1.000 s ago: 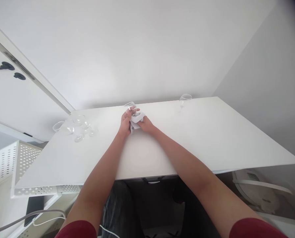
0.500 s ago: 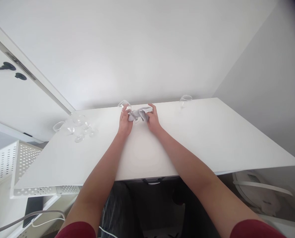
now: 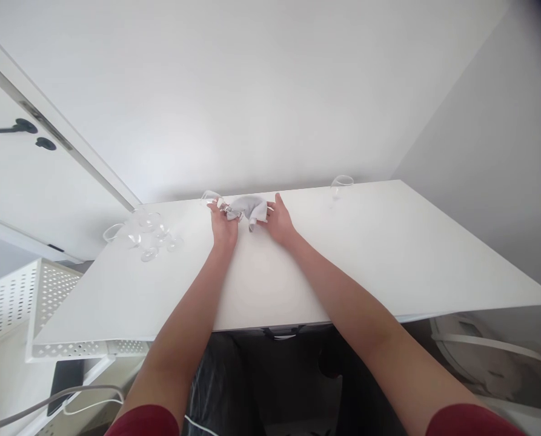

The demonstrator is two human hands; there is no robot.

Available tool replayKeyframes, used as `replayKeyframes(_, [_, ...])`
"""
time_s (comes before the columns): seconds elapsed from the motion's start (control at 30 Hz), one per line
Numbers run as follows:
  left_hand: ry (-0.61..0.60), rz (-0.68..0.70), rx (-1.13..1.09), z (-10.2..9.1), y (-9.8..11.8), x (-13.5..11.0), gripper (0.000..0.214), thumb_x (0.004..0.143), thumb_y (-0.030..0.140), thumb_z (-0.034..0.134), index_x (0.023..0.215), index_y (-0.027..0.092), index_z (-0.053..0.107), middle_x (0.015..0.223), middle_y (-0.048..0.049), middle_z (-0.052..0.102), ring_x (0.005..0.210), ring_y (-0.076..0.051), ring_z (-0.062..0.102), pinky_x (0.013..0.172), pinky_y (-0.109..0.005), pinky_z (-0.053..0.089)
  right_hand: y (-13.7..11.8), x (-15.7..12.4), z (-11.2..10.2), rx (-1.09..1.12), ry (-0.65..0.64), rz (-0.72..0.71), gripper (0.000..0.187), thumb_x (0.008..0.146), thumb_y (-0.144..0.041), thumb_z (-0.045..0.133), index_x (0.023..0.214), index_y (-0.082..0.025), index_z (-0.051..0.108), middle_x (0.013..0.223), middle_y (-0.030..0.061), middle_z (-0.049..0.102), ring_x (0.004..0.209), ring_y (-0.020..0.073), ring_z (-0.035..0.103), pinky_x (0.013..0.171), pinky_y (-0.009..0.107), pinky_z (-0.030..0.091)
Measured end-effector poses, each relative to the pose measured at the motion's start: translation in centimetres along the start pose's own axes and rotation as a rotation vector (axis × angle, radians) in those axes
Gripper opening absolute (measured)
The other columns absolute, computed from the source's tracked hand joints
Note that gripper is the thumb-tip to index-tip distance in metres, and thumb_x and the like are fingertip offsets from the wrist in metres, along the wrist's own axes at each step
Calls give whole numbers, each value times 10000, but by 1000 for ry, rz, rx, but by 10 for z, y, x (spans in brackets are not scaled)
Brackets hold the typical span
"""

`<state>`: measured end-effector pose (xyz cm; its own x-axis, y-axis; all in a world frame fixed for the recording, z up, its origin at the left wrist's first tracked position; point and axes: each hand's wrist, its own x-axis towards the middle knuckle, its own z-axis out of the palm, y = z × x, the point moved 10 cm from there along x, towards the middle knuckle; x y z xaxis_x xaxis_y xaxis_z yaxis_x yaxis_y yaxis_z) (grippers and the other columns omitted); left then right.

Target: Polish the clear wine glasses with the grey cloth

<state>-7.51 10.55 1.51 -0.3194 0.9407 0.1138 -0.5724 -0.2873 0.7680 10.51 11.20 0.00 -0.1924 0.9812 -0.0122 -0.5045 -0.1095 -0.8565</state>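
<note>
A clear wine glass [image 3: 212, 197] lies tilted in my left hand [image 3: 225, 227], its bowl toward the upper left. My left fingers are closed around it near the stem. A light grey cloth [image 3: 251, 208] is bunched at the foot end of the glass and hangs down a little. My right hand [image 3: 279, 221] has its fingers on the cloth's right side, thumb pointing up. The foot of the glass is mostly covered by the cloth.
Several clear wine glasses [image 3: 149, 233] are grouped at the left of the white table [image 3: 270, 284]. Another wine glass [image 3: 341, 186] stands alone at the back right, near the wall. A white perforated basket [image 3: 54, 290] is below the table's left edge.
The glass has tipped further sideways and moved left with my left hand. The cloth is spread wider between the hands, and my right thumb has lifted off it.
</note>
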Motion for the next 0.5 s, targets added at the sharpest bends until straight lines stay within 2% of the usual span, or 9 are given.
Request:
replayKeyframes(0.07, [-28, 6, 23, 4, -1, 0, 652, 884, 821, 512, 1308, 331, 584, 948, -35, 573, 889, -159, 641, 805, -279, 579, 8, -1, 11, -45, -69, 45, 596, 779, -803, 648, 931, -231, 585, 892, 75, 703, 920, 262, 690, 733, 362, 592])
replayKeyframes(0.1, [-50, 7, 37, 6, -2, -1, 648, 884, 815, 522, 1306, 328, 586, 940, -34, 582, 889, -162, 643, 801, -282, 578, 10, -2, 12, -71, -75, 49, 564, 752, -746, 722, 922, -219, 610, 876, 76, 718, 895, 256, 691, 722, 352, 584])
replayKeyframes(0.2, [-96, 19, 76, 10, -3, -3, 613, 878, 780, 583, 1304, 340, 606, 981, -43, 620, 944, -175, 654, 797, -283, 567, 10, 0, 1, -70, 9, 29, 445, 645, -426, 895, 942, -198, 656, 912, 78, 757, 876, 242, 701, 741, 344, 579])
replayKeyframes(0.27, [-76, 40, 99, 6, -1, -3, 570, 872, 733, 639, 1303, 361, 621, 1071, -52, 648, 1032, -176, 653, 810, -272, 553, 7, 4, -18, 5, 133, -12, 424, 630, -286, 868, 982, -201, 647, 951, 79, 768, 904, 250, 721, 773, 362, 589])
replayKeyframes(0.4, [-17, 56, 116, -3, 3, -3, 499, 853, 646, 719, 1268, 378, 648, 1258, -46, 674, 1165, -159, 631, 848, -253, 518, -5, 4, -58, 70, 441, -159, 400, 699, -232, 720, 1077, -234, 588, 1029, 58, 761, 979, 232, 734, 808, 366, 597])
replayKeyframes(0.43, [-26, 59, 119, -1, 3, -4, 496, 848, 629, 736, 1268, 383, 644, 1292, -39, 676, 1177, -157, 632, 858, -257, 514, -7, 4, -60, 53, 468, -179, 412, 701, -224, 703, 1094, -241, 579, 1055, 54, 759, 997, 225, 729, 818, 366, 598])
replayKeyframes(0.5, [-65, 71, 133, 5, 4, -6, 513, 826, 587, 780, 1274, 388, 628, 1325, -30, 680, 1177, -153, 646, 884, -268, 514, -3, 6, -50, 38, 409, -158, 428, 701, -224, 708, 1108, -246, 577, 1096, 54, 757, 1022, 224, 717, 846, 371, 598])
